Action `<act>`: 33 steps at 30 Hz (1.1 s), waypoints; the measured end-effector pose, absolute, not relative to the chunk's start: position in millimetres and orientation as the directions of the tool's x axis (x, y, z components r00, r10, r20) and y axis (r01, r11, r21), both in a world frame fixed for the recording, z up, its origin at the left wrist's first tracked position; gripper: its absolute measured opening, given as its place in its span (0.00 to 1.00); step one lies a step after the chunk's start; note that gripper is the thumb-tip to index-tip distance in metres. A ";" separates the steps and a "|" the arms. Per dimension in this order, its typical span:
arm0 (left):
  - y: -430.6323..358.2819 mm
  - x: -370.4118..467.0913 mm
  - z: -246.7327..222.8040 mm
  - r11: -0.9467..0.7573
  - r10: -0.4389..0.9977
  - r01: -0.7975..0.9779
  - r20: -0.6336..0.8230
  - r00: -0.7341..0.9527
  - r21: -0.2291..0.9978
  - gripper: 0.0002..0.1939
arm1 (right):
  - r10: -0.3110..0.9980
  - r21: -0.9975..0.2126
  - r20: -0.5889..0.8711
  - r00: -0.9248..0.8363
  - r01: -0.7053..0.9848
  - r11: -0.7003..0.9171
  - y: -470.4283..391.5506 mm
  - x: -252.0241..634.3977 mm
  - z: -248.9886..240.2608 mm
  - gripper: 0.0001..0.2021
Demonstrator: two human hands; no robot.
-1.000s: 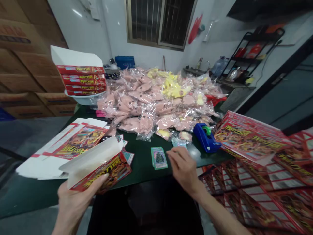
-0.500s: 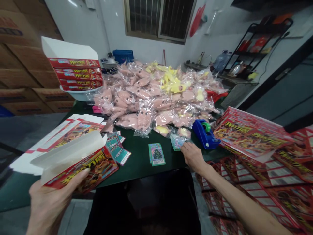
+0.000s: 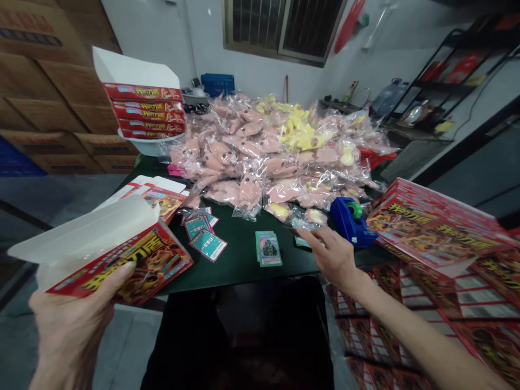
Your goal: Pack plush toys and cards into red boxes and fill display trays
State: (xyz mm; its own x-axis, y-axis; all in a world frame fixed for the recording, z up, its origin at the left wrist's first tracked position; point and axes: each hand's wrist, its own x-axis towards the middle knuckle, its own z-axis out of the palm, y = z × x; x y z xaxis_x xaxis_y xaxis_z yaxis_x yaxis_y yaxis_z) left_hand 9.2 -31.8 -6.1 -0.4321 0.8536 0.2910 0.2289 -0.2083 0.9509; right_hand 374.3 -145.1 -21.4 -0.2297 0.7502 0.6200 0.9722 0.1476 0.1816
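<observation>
My left hand (image 3: 81, 319) grips a red printed box (image 3: 134, 265) with its white flap raised, thumb across the front. Over on the right, my right hand (image 3: 331, 252) is above a small card pile (image 3: 301, 241), its thumb and forefinger together on something thin and dark, perhaps a card seen edge-on. A stack of green-edged cards (image 3: 268, 249) lies on the dark green table between the hands. Fanned teal cards (image 3: 208, 245) are beside the held box. Just right of my right hand stands a blue tape dispenser (image 3: 352, 223) with green tape.
Bagged pink and yellow plush toys (image 3: 280, 146) are heaped across the table's back. Filled red boxes (image 3: 148, 111) are stacked above a pale basin (image 3: 150, 145) at left. Flattened boxes (image 3: 439, 222) are piled at right, with more below. Cartons (image 3: 57, 103) line the left wall.
My right hand has lifted slightly off the card pile, a thin item now at its fingertips. The box in my left hand has shifted left. The whole view has turned a little.
</observation>
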 end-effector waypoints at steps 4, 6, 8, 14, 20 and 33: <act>-37.6 12.2 0.3 -0.190 0.833 0.238 0.284 -0.474 0.953 0.20 | 0.750 0.265 0.520 -0.409 0.912 0.314 -127.4 347.2 -11.1 0.18; -39.9 10.5 0.8 -0.195 0.835 0.260 0.299 -0.462 0.946 0.20 | 0.815 0.224 0.364 -0.452 0.891 0.394 -117.9 341.5 -17.1 0.12; -40.4 6.5 -1.2 -0.195 0.845 0.247 0.291 -0.449 0.949 0.21 | 0.869 0.110 0.210 -0.447 0.894 0.434 -109.6 342.1 -27.8 0.10; -36.5 4.9 -6.5 -0.188 0.861 0.187 0.253 -0.441 0.964 0.25 | 0.901 -0.006 0.025 -0.434 0.901 0.434 -94.6 352.6 -45.7 0.16; -38.7 12.8 -9.5 -0.222 0.899 0.127 0.253 -0.357 0.967 0.26 | 0.833 0.125 0.070 -0.548 0.834 0.538 -101.0 350.5 -43.2 0.10; -42.2 36.2 -24.8 -0.371 0.928 0.199 0.372 0.034 0.907 0.15 | 0.747 0.065 0.562 -0.356 0.919 0.389 -93.9 327.0 -82.3 0.18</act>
State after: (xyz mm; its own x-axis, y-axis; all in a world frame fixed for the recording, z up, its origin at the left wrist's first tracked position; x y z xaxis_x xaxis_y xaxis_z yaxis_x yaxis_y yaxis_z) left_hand 36.2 -42.2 -24.8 0.0343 0.9275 0.3722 0.1988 -0.3713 0.9070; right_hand 327.0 -93.9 -82.3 -0.3560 0.7470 0.5615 0.9189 0.3891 0.0650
